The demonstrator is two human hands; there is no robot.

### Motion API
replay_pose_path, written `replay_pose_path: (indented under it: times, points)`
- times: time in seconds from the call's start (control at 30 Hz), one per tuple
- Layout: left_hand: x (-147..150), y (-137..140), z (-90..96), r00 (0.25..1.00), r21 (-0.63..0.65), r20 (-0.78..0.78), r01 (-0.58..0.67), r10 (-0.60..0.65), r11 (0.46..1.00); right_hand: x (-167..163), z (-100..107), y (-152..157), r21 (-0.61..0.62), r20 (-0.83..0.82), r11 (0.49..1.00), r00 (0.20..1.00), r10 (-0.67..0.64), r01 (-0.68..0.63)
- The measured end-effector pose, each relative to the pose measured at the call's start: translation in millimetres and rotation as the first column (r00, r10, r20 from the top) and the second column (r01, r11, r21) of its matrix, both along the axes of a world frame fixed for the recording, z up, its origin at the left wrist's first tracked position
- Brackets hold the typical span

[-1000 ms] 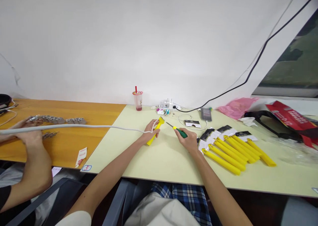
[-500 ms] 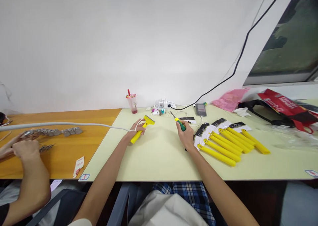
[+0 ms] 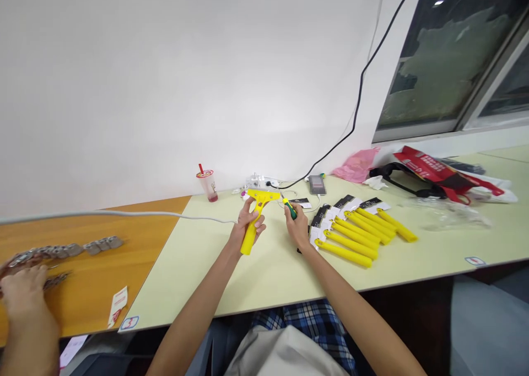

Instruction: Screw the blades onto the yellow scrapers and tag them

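My left hand (image 3: 247, 224) is closed around the handle of a yellow scraper (image 3: 250, 237), its wide head turned up and away from me over the pale green table (image 3: 264, 279). In my right hand (image 3: 297, 227) is a screwdriver (image 3: 291, 208) with a green and yellow handle, the fingers wrapped round it. Its shaft points up and left, close to the right end of the scraper head; whether they touch I cannot tell. Several yellow handles (image 3: 347, 253) lie fanned out to the right of my right hand, with black and white cards (image 3: 320, 216) at their far ends.
A cup with a red straw (image 3: 208, 187) stands near the wall, left of a white power strip (image 3: 256, 181). A phone (image 3: 317, 184), pink bag (image 3: 357, 164) and red bag (image 3: 433, 169) lie at the back right. At left, another person's hand (image 3: 25, 288) is beside metal parts (image 3: 68, 250).
My left hand has carried the scraper right, close to the screwdriver, and turned its head more face-on. My right hand stays closed on the screwdriver. The view has swung right.
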State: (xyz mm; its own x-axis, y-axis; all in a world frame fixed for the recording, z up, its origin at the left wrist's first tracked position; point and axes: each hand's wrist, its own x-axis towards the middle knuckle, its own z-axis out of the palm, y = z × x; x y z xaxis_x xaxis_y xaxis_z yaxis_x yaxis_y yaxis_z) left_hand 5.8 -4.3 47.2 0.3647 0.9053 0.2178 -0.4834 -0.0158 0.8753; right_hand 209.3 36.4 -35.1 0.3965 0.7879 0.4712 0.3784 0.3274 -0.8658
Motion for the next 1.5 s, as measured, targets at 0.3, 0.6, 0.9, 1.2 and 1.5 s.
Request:
replay_pose_path:
  times: [0.3,0.6,0.9,1.2,1.5]
  points:
    - [15.2,-4.6,7.4,0.998,0.010,0.052,-0.046,0.046,0.999,-3.4,4.7,-5.8,0.005,-0.037,0.999,0.998,0.041,-0.041]
    - [20.9,12.5,5.6,0.895,0.432,-0.280,-0.206,0.348,0.878,-2.0,8.1,-1.3,-0.018,-0.387,0.980,0.905,0.177,-0.200]
    - [25.5,34.6,52.4,0.799,0.762,-0.323,-0.099,0.507,0.640,-2.7,8.7,-0.5,-0.020,-0.396,0.978,0.900,0.183,-0.208]
    - [48.1,63.9,93.0,0.896,0.662,-0.201,-0.175,0.397,0.729,21.9,16.1,30.0,-0.019,-0.446,0.976,0.876,0.186,-0.217]
    - [11.0,62.8,104.8,0.749,0.398,-0.661,0.406,-0.050,0.823,106.6,31.5,88.9,-0.179,0.048,0.977,0.993,-0.106,0.113]
